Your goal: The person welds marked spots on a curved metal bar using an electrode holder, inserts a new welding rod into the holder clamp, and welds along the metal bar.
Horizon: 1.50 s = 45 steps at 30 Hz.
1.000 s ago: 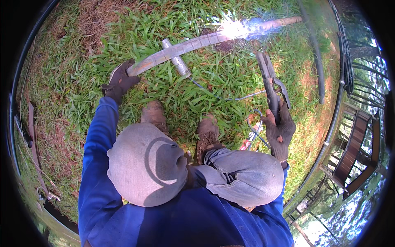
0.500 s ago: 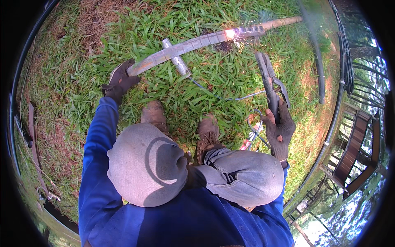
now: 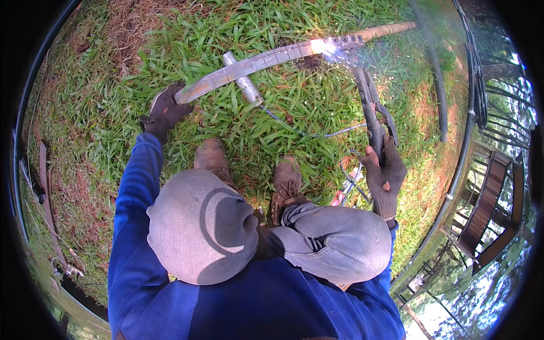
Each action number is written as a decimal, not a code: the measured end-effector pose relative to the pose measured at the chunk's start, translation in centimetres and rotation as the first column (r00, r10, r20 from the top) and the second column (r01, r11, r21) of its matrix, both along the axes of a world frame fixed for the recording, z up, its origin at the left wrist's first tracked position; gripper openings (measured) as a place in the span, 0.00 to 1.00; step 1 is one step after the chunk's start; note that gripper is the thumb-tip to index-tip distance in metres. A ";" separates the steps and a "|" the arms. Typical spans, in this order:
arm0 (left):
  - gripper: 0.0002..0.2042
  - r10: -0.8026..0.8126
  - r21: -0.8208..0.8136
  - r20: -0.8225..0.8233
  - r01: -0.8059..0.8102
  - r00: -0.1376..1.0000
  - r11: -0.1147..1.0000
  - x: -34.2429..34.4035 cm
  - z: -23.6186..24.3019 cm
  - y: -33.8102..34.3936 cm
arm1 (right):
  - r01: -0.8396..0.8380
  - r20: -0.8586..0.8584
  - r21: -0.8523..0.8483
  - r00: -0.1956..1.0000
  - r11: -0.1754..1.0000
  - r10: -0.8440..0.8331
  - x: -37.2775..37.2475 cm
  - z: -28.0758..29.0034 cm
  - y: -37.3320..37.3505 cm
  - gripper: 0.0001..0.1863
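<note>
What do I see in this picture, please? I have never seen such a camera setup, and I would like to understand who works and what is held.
There is no machine here: a person works with two gloved hands. The camera sits on their head and looks down, so their knees and boots show below. The wide lens bends straight edges near the rim.

The left hand holds the near end of a curved metal bar. The right hand holds a dark tool, a little like tongs. A bright light shines on the far part of the bar.

Below, on the grass, the bar crosses over a short silver pipe. A cable lies there too.
</note>
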<state>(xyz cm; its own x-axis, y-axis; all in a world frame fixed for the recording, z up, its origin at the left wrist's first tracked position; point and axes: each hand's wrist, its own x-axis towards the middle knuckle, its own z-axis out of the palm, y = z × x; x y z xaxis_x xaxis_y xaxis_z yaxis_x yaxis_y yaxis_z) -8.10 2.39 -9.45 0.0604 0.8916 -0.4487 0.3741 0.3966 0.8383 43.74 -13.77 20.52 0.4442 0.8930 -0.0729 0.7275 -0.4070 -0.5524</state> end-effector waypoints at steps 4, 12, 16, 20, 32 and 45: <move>0.49 -0.028 -0.010 -0.025 0.027 0.999 1.000 0.2 1.0 0.0 | 0.047 -0.080 -0.034 0.996 0.998 -0.050 -0.3 0.5 0.2 0.32; 0.49 -0.003 -0.043 -0.021 0.002 1.000 0.999 0.7 2.0 0.0 | 0.170 -0.217 -0.052 0.960 0.984 -0.178 0.2 -0.4 0.0 0.25; 0.50 0.016 -0.053 0.046 -0.013 0.999 0.998 0.3 0.8 0.1 | 0.197 -0.346 -0.074 0.915 0.978 -0.210 -0.1 0.2 0.2 0.25; 0.50 0.020 -0.016 0.069 -0.019 0.997 1.000 0.2 0.3 0.0 | 0.167 -0.356 -0.034 0.919 0.985 -0.168 0.1 -0.1 0.2 0.25; 0.49 -0.002 -0.033 -0.008 0.002 1.000 0.999 0.7 1.9 0.0 | -0.108 0.001 0.048 0.994 0.993 0.108 1.7 -2.6 -0.4 0.34; 0.50 0.005 -0.046 0.010 -0.005 1.000 0.999 0.4 1.5 0.0 | 0.196 -0.435 -0.049 0.879 0.979 -0.197 0.3 -1.4 0.3 0.22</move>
<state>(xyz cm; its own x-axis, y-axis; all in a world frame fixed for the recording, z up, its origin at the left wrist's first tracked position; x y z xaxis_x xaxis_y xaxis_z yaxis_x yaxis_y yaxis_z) -7.70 2.40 -7.96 0.0610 0.8702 -0.4890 0.3633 0.4369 0.8229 44.05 -13.44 19.07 0.5335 0.7901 -0.3019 0.3192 -0.5187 -0.7931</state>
